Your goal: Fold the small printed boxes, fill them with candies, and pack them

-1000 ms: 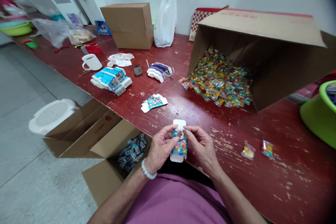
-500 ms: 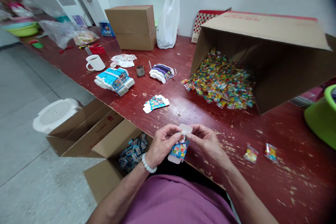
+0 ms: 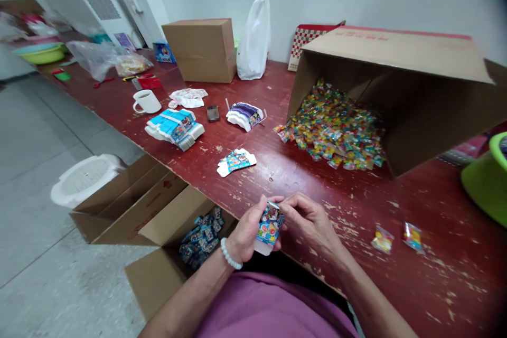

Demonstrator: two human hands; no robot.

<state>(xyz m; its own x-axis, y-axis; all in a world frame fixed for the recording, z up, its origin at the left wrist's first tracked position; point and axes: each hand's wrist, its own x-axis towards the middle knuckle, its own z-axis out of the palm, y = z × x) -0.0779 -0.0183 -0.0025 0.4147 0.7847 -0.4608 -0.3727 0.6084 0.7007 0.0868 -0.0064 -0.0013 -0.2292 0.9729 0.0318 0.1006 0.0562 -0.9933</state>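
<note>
My left hand [image 3: 249,229] is wrapped round a small blue printed candy box [image 3: 270,226]. A white flap sticks out at the box's lower end, while no flap stands up at its top. The thumb and fingers of my right hand [image 3: 311,216] pinch the box's upper right edge. Flat blue cartons [image 3: 237,161] lie on the table just beyond my hands. To the right are two wrapped candies, a yellowish one [image 3: 382,238] and a yellow-and-blue one [image 3: 413,237].
A large tipped carton [image 3: 400,45] spills wrapped candies [image 3: 336,127] onto the red table [image 3: 293,174]. Bundled blue cartons [image 3: 174,127], purple cartons [image 3: 245,115] and a white mug [image 3: 146,101] stand beyond. Below the edge, an open carton [image 3: 174,222] holds finished-looking blue boxes [image 3: 203,237].
The white top flap has gone down out of sight. My left hand has shifted from pinching the top to wrapping round the box, and the view has tilted up slightly.
</note>
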